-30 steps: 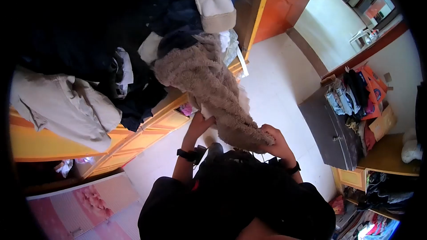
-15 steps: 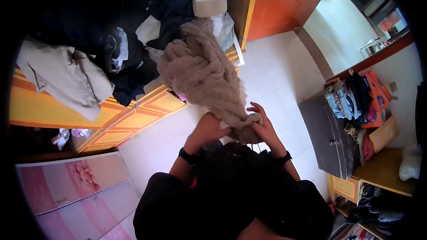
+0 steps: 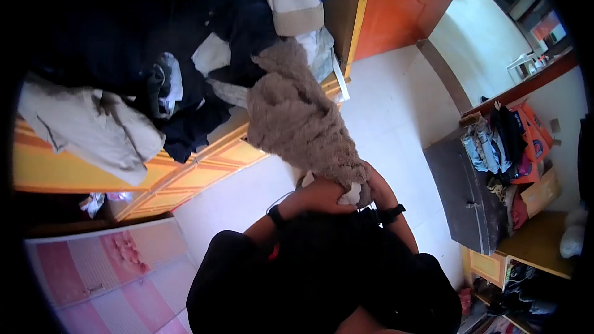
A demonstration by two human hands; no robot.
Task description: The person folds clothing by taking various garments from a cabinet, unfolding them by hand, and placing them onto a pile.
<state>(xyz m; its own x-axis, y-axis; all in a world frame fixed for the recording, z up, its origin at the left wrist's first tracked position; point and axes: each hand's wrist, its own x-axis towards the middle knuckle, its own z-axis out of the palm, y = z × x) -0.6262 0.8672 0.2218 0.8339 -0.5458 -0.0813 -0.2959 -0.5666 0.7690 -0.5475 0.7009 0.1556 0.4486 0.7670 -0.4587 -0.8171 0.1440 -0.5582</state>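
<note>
A fluffy brown fleece garment [image 3: 303,120] stretches from the shelf edge down toward my body. At its near end, my left hand [image 3: 327,195] is closed on the gathered cloth, with a bit of white lining [image 3: 350,195] beside the fingers. My right hand [image 3: 378,187] grips the same end from the right, its fingers partly hidden behind the fabric. The garment's far end lies against the clothes on the shelf.
An open wooden wardrobe [image 3: 223,158] holds piled dark clothes, a beige garment [image 3: 93,127] and a white piece with a tan cuff [image 3: 297,0]. A pink striped cabinet [image 3: 117,260] stands lower left. On the right is a dark chest [image 3: 461,192] with clothes on top.
My left hand has moved right, closer to my right hand, at the garment's near end. The garment is drawn narrower and has shifted slightly toward me.
</note>
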